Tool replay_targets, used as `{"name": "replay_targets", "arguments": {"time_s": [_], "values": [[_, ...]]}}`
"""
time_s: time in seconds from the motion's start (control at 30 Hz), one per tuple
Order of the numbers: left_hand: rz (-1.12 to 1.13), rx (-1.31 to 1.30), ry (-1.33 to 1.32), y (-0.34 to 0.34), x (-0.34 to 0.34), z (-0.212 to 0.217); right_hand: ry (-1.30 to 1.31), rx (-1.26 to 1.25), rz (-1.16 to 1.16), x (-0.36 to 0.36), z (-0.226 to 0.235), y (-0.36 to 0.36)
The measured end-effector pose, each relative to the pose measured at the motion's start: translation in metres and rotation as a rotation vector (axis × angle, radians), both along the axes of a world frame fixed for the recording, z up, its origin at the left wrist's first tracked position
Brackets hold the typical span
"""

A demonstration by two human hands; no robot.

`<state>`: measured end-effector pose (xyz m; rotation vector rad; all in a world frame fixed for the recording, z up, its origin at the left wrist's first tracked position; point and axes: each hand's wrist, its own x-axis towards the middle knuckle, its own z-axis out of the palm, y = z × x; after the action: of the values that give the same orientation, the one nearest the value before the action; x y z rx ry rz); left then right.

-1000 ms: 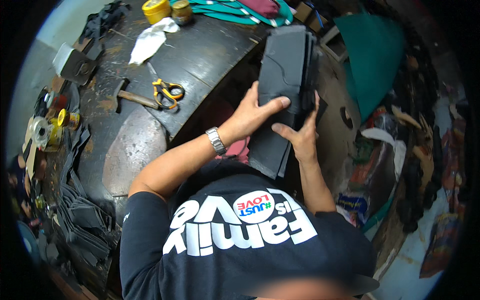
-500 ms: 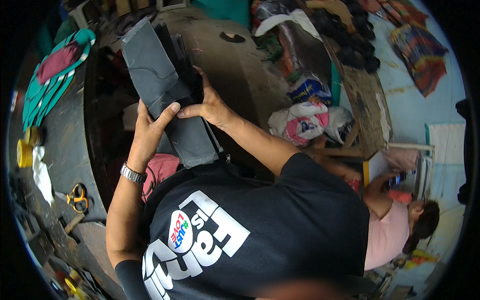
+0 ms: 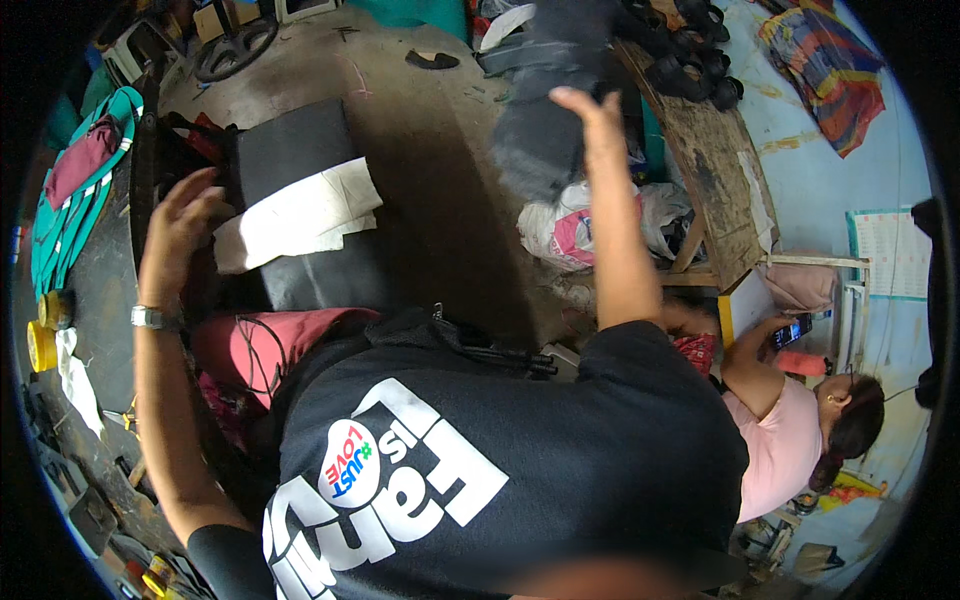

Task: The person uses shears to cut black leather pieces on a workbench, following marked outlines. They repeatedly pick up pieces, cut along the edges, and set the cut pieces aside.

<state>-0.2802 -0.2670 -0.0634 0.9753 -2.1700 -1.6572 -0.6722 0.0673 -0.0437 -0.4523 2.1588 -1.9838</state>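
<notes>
My left hand (image 3: 185,230), a metal watch on its wrist, is slightly blurred with its fingers apart and holding nothing. It hovers beside a folded white cloth (image 3: 300,217) that lies across a flat black surface (image 3: 295,145) in front of me. My right hand (image 3: 602,140) reaches far out to the right, thumb and fingers stretched apart. Just beyond and beside it, dark grey folded sheets (image 3: 540,145) are smeared by motion over the bags near the bench. Whether my fingers still touch these sheets is hard to see.
At the left stands a dark table (image 3: 95,300) with green straps (image 3: 85,200) and yellow containers (image 3: 42,335). Plastic bags (image 3: 560,230) lie by a wooden bench (image 3: 700,170) holding black sandals (image 3: 690,75). A person in a pink shirt (image 3: 775,450) sits at the right with a phone.
The dark grey sheets, held in both hands before, have moved to the far right with my right hand. My left hand has moved left, and the white cloth on the black surface now shows.
</notes>
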Motion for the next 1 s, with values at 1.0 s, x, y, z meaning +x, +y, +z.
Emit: {"name": "replay_targets", "arguments": {"time_s": [1.0], "values": [[0.094,0.056,-0.104,-0.166,0.129,-0.047,-0.176,0.07,-0.684,-0.271,-0.02,0.305]]}}
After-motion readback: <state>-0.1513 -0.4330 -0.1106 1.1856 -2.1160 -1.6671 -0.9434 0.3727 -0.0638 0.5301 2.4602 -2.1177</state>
